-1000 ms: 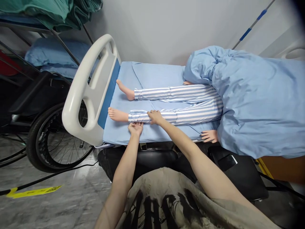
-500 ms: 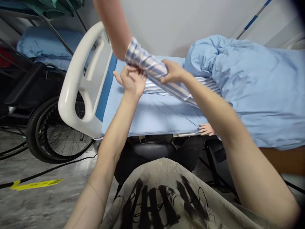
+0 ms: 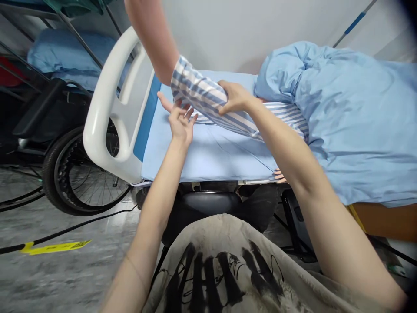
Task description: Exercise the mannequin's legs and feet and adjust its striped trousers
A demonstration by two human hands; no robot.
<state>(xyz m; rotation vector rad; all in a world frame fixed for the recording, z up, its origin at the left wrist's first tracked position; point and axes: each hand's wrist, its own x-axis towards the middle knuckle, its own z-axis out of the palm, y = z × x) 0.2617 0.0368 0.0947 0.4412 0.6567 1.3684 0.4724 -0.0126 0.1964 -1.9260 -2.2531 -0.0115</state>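
Observation:
A raised leg [image 3: 156, 43] in a blue-and-white striped trouser leg [image 3: 203, 89] slants up to the left over the bed. My right hand [image 3: 236, 96] grips the striped cloth around the lower thigh or knee, thumb on the near side. Below the trouser cuff, my left hand [image 3: 181, 126] is turned palm up with its fingers spread and holds nothing. Just behind its fingertips lies a skin-coloured part, seemingly the other foot [image 3: 165, 102]. A second striped trouser leg [image 3: 283, 114] rests on the bed. Near my right forearm, the fingers of another hand [image 3: 279, 175] show at the bed's edge.
The bed has a light blue sheet [image 3: 215, 152] and a white end board [image 3: 93, 130]. A blue quilt [image 3: 355, 121] is bunched at the right. A wheelchair wheel [image 3: 81, 174] stands at the left, near a cable [image 3: 97, 219] on the floor.
My left hand has moved down slightly, away from the raised leg, and its fingers have spread. My right hand keeps its grip. The view has shifted a little.

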